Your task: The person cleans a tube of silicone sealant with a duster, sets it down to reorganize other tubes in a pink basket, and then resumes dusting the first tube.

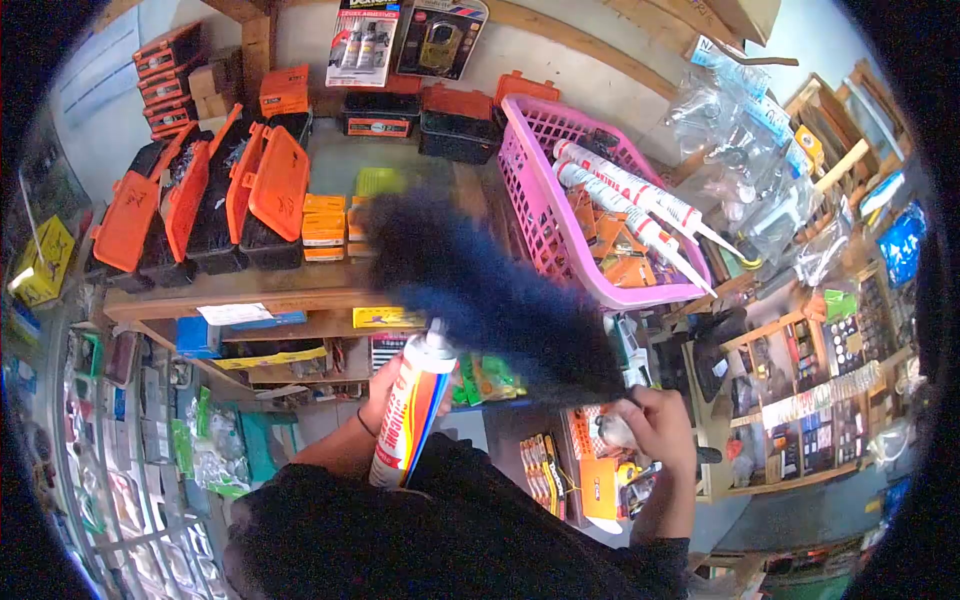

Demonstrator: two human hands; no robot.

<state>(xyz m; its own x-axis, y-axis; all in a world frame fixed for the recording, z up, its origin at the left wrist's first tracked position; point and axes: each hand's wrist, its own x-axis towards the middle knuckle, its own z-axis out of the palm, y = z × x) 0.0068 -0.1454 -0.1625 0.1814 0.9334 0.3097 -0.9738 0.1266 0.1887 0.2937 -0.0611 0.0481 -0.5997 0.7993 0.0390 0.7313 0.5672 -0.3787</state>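
1. Left hand (381, 392): wrapped round a tube (408, 412), nozzle up, slightly tilted, by the torso. Label says "SILICONE".
2. Dark-blue duster (490, 300), super blurry.
3. Pink basket (545, 222): white tubes (640, 192), red lettering, can't read it.
4. Right hand (657, 428): forearm raised, fist round the duster's end.

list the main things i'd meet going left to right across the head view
yellow box → stack of orange-and-black boxes → silicone tube → right hand → blue packet
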